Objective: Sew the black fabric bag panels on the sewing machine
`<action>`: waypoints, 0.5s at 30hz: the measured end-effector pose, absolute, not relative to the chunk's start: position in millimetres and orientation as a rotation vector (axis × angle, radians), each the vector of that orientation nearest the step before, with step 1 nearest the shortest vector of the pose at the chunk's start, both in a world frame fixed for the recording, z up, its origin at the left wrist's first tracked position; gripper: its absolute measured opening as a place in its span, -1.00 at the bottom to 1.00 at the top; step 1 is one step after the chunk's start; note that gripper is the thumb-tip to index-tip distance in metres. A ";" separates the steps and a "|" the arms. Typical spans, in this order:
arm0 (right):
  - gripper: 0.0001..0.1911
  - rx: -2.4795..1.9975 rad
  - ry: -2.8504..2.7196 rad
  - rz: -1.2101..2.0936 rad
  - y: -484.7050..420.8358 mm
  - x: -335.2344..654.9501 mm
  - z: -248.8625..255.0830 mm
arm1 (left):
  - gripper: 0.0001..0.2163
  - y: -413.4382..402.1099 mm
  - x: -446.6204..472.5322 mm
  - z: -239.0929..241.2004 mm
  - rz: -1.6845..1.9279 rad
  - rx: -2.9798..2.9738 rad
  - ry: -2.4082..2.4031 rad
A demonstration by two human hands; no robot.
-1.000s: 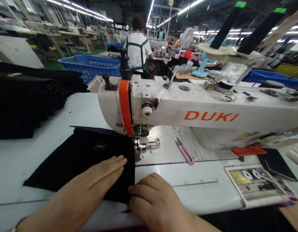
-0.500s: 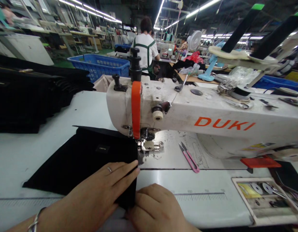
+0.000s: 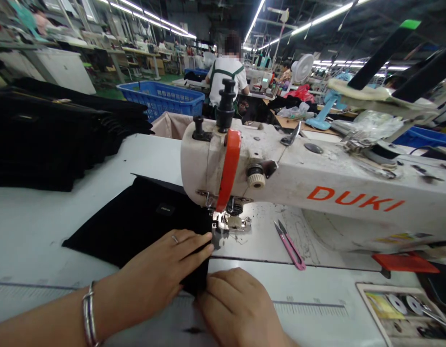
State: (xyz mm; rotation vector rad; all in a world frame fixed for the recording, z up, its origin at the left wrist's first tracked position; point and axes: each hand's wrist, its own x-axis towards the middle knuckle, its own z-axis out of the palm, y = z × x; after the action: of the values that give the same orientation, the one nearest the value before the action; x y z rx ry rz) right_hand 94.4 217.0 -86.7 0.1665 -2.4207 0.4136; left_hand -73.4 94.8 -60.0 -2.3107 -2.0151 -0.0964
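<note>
A black fabric piece (image 3: 136,217) with a small label (image 3: 165,208) lies on the sewing table, its right edge by the presser foot (image 3: 232,221) of the sewing machine (image 3: 280,168). My left hand (image 3: 165,265), fingers stretched out, rests flat on the fabric, fingertips close to that edge. Below it, my right hand (image 3: 237,303) has its fingers curled round the fabric's near corner, pinching it; the thumb is mostly hidden. Pink thread snips (image 3: 291,246) lie right of the presser foot, apart from both hands.
A stack of black fabric pieces (image 3: 45,140) sits at the left. Behind the machine stand a blue basket (image 3: 165,99) and a person in a white shirt (image 3: 226,72). An open tray (image 3: 399,313) with bobbins is at the lower right, near a red plate (image 3: 405,263).
The fabric has slid a little forward past the presser foot, and both hands have moved forward with it. The camera view has shifted, so the machine appears further right.
</note>
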 end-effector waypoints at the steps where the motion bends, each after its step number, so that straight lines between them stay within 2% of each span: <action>1: -0.58 0.168 -2.431 0.418 217.9 95.2 -86.7 | -0.48 93.4 -74.4 -62.2 -0.123 -2.314 -1.985; 8: -0.67 0.098 -2.517 0.547 219.4 108.7 -87.0 | -0.66 73.4 -76.8 -70.0 -0.576 -2.369 -1.745; 15: -0.76 0.100 -2.591 0.594 218.2 111.4 -83.2 | -0.68 72.9 -78.2 -69.9 -0.625 -2.489 -1.761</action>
State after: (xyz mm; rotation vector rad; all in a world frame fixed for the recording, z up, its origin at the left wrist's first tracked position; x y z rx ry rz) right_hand 111.4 218.2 -83.2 0.0995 -2.5915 0.5942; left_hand -78.2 72.9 -69.9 -2.4886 -1.7612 -0.6251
